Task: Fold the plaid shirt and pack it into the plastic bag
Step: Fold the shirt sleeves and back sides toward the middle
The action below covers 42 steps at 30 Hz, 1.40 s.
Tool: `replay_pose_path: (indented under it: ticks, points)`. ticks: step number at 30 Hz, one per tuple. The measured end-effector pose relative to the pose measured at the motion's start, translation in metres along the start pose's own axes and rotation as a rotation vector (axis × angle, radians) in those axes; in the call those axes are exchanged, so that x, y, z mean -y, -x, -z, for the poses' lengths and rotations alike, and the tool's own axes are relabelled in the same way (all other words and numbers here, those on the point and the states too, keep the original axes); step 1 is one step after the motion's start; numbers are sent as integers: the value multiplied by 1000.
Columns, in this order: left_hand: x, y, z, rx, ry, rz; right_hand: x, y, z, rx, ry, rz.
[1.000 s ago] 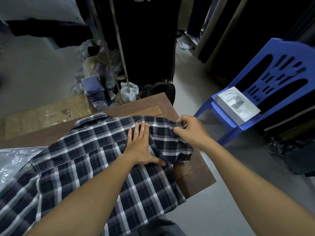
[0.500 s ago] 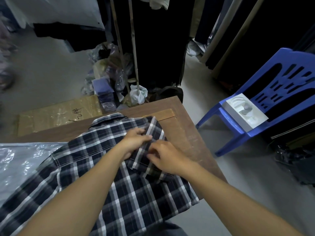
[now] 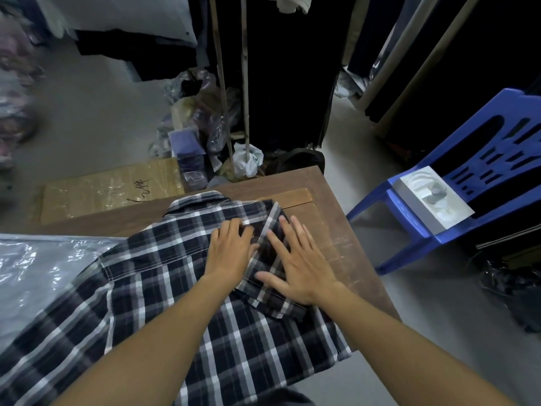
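Clothing stockroom — hanging dark garments [image 3: 281, 83], bagged stock [image 3: 202, 118].

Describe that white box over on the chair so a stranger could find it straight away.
Look right of the wooden table to the blue plastic chair with a slatted back. On its seat lies the white box, open-topped, with a moulded tray of curved grooves and a small grey round piece in the middle. It is the only pale, hard-edged thing on that side of the room.

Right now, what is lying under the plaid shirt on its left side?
A clear plastic bag lies flat there; the plaid shirt overlaps its right edge. Elsewhere the shirt rests on the wooden table. How far the bag reaches beneath the cloth is hidden.
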<state>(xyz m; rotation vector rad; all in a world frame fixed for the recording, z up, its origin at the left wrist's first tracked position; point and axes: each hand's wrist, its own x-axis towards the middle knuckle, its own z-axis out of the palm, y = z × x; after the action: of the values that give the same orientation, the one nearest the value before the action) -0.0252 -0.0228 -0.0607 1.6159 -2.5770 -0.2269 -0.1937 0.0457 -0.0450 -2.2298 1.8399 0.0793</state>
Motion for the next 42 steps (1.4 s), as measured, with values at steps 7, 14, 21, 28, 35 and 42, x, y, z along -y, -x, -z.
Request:
replay_pose_path:
  ticks: [7,14,21,28,35,42]
  points:
    - [50,24,21,-33,89,50,10,-31,-14,74,71,29]
    - [137,71,48,-122,217,414,15,-30,-13,84,156,29]
    - [220,148,80,-56,152,782,104,-59,-3,-102,81,328]
    - [264,215,87,130,226,988,224,-87,-9,194,190,602]
    - [271,221,116,269,619,932,238,-95,-21,326,235,531]
    - [219,190,174,336,1080,693,229,-100,0,419,-195,456]
